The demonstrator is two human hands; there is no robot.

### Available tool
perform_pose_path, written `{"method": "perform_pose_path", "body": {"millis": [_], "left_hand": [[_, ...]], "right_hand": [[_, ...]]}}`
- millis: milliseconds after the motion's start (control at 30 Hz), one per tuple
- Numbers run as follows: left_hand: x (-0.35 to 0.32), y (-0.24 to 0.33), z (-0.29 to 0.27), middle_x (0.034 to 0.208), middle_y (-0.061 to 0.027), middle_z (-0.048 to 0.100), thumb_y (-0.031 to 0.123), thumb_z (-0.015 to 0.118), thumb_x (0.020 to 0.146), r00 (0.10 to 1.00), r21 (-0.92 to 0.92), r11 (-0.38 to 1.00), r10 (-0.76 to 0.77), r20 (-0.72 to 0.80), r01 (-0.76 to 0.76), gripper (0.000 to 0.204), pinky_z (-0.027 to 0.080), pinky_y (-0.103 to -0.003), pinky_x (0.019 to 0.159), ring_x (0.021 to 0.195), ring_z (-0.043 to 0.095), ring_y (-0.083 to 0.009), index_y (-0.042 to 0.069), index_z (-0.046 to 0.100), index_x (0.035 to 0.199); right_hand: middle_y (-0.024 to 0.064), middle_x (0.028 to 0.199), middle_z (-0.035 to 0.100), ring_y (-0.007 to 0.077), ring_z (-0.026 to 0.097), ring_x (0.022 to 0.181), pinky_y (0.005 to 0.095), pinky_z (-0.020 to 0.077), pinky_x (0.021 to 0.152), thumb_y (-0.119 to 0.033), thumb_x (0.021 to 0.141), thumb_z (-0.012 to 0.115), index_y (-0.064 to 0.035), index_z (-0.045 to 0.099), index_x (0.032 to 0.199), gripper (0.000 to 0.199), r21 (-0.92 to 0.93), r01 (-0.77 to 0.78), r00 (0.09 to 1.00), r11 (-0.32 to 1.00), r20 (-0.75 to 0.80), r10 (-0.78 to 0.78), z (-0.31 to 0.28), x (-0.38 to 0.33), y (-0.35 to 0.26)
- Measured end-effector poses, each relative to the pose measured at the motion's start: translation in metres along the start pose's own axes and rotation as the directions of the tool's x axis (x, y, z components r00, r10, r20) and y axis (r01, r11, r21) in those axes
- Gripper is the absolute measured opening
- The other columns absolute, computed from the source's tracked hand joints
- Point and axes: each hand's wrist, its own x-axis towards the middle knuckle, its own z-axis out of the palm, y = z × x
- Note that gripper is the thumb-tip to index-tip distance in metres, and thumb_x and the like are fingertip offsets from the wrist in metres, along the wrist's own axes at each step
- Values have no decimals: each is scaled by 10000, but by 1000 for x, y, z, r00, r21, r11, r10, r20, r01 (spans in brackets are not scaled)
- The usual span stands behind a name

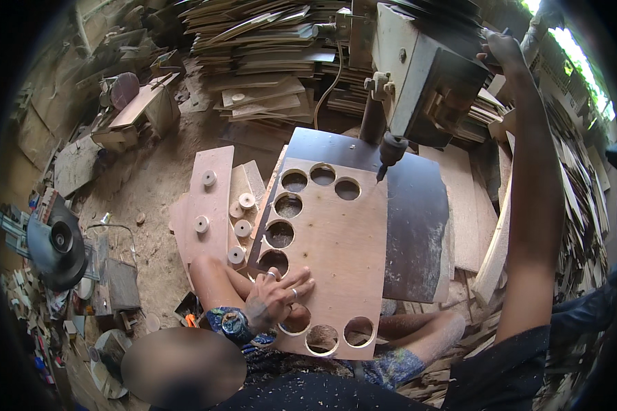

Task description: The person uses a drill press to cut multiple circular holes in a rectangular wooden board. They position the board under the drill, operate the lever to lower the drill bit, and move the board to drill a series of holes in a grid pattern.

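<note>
Stacked sheets [257,41] stand behind the dark counter [415,253], where the holed board [336,253] lies beneath the drill [392,149]. The left hand [273,296] presses it, grip spread; the right hand [502,51] reaches high, grip unclear.

Wall gap [583,61]: daylight at upper right, burnt out to white and green.
Plywood board [343,253]: evenly lit and fairly sharp, its hole edges clear.
Drill press [425,75]: pale left face catches light; the side toward the camera sits in shadow.
Dark table [418,233]: a dull bluish sheen.
Right hand [504,53]: dim and slightly soft.
Wood pieces [569,205] at right: bent, smeared toward the rim.
Oval patch [184,370] at lower left: blurred beyond detail.
Corners: black, cut off by the round fisheye edge.
</note>
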Motion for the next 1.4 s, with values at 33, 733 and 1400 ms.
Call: {"method": "perform_pose_path", "body": {"millis": [33,733,1400], "left_hand": [[0,0,0,1516,35,563,79,749,705,1000,15,1000,9,0,-9,672,470,-396,802,926,570,-250,250,679,1352],[1,15,1,1538,27,533,131,734,771,993,-41,997,-66,97,71,659,502,-410,833,987,576,-289,253,630,1410],[2,19,1,1556,21,509,155,733,809,990,-45,996,-68,127,74,644,497,-417,825,1013,576,-301,244,609,1435]], "right_hand": [[54,983,667,164,717,717,318,567,548,-390,992,616,-24,638,1166,406,-24,8,1000,1000,11,-8,0,0,0],[88,801,731,191,766,780,236,548,580,-254,1076,550,17,733,1033,329,196,324,853,926,-484,-196,5,-292,46],[162,965,755,205,759,907,294,640,644,-290,1115,432,24,693,1085,410,302,361,833,882,-530,-159,36,-334,83]]}}
